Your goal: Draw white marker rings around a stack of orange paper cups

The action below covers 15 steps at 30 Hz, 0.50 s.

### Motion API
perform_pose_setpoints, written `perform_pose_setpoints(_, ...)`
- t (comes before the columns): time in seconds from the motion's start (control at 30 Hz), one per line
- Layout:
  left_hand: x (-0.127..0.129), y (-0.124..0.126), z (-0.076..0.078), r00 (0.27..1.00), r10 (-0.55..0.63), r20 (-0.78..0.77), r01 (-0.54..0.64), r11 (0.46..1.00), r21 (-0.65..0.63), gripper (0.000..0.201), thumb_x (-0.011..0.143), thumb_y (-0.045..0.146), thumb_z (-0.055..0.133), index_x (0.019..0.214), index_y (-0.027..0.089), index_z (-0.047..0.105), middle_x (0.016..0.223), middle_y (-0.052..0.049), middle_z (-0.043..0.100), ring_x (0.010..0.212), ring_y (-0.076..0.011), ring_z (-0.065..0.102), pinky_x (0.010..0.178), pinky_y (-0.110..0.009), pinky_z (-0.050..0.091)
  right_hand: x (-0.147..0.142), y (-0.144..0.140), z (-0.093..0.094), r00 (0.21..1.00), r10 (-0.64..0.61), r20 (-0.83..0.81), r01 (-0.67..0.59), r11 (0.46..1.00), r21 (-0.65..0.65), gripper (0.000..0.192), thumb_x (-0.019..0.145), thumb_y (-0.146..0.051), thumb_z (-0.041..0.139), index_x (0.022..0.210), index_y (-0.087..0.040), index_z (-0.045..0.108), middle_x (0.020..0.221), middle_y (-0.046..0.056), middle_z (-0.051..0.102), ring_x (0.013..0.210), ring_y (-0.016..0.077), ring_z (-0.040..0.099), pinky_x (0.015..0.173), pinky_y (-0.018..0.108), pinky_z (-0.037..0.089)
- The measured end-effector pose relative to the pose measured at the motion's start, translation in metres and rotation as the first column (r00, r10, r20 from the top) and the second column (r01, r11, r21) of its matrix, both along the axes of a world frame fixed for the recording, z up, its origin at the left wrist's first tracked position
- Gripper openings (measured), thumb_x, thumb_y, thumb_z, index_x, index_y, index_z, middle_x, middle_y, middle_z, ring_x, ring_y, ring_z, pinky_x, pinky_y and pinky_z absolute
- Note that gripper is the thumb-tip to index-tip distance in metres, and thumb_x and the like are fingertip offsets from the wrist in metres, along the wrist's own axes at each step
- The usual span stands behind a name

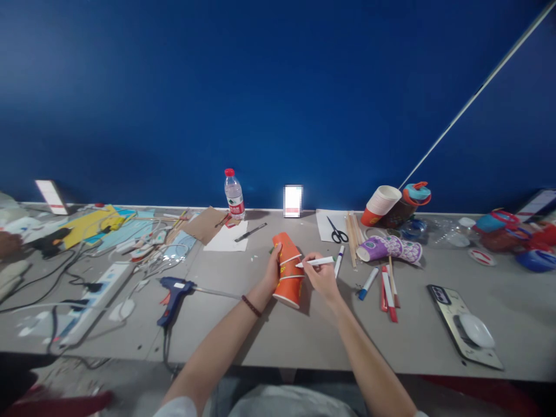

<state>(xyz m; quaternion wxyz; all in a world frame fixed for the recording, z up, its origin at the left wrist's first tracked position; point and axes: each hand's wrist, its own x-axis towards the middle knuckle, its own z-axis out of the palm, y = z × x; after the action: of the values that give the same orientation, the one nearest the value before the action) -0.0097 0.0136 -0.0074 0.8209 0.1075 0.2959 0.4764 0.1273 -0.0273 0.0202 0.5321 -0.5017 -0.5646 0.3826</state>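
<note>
Both forearms reach from the near edge of the grey surface [304, 341], which runs wide to left and right and ends against a blue wall. Open room lies on the bare stretch around the arms, between the glue gun [174, 291] to the left and the phone [464, 324] to the right. An orange paper-cup stack [290, 269] sits at the middle, lying tilted, its long axis running away from the person, closed base toward the wall, open mouth toward the near edge. The left hand [274, 271] wraps its side, grip pressed around it. The right hand [319, 272] pinches a white marker [316, 262], lying crosswise, tip touching the cups.
</note>
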Motion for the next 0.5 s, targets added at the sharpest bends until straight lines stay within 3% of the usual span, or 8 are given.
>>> perform_pose_setpoints(0.5,0.0001,0.0008,-0.0018,1.0,0.014,0.004,-0.014,1.0,0.004,0.041,0.081,0.053,0.062,0.086,0.012,0.064,0.073,-0.008,0.07,0.06,-0.0196,0.064,0.064,-0.033,0.052,-0.001,0.0001,0.0032,0.999,-0.009,-0.053,0.007,1.0,-0.028,0.015,0.074,-0.033,0.06,0.069,-0.02,0.059,0.057,-0.001,0.06,0.052,0.0135,0.051,0.05,0.024,0.04)
